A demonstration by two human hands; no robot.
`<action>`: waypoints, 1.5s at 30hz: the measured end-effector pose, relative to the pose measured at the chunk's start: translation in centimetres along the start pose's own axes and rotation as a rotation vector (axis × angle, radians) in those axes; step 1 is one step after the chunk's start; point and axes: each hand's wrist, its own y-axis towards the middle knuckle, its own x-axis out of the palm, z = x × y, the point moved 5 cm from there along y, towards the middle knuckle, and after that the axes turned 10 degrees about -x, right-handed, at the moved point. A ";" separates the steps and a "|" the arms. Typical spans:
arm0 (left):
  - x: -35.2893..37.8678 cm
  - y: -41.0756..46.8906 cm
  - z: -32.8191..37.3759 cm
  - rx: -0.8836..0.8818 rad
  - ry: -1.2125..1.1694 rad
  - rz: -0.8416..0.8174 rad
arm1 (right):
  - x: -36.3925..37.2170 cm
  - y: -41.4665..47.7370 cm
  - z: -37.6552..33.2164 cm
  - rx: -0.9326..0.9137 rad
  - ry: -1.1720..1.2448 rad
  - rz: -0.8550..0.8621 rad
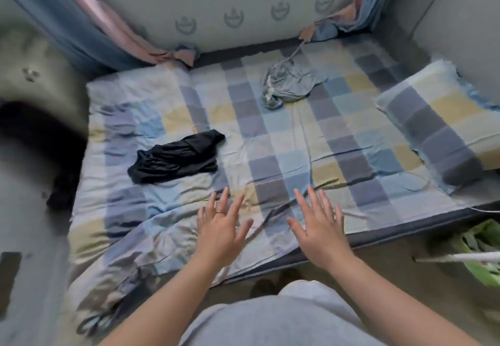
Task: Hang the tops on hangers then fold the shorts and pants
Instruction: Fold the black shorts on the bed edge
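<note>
Black garment (pixel 176 160) crumpled beyond left hand (pixel 220 225), apart

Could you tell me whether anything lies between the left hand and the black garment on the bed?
Nothing visible does. The left hand is open over the near edge of the checked sheet, and the black garment lies beyond it to the left, with only wrinkled sheet between them.

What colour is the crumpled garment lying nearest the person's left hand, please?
Black; the crumpled garment shows clearly in the head view, on the checked bedsheet.
</note>
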 end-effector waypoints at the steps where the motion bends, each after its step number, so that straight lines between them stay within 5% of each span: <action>1: -0.2 -0.1 -1.1 -0.048 -0.019 0.004 | 0.2 1.3 -0.8 -0.043 -0.011 -0.017; 11: -2.2 0.7 -7.6 -0.452 -0.206 0.084 | 1.2 11.9 -6.7 -0.378 -0.047 -0.193; 23: 0.7 17.2 -23.2 -0.522 -0.227 0.078 | 10.0 30.3 -12.8 -0.409 -0.137 -0.230; 32: 7.8 34.6 -35.9 -0.371 -0.135 -0.217 | 23.3 47.0 -17.5 -0.128 -0.138 -0.421; 41: 15.4 51.1 -30.5 -0.028 -0.107 -0.241 | 33.0 58.2 -10.2 0.179 -0.049 -0.486; 45: 16.5 57.3 -27.3 0.078 -0.046 -0.191 | 36.4 59.2 -6.9 0.445 0.349 -0.361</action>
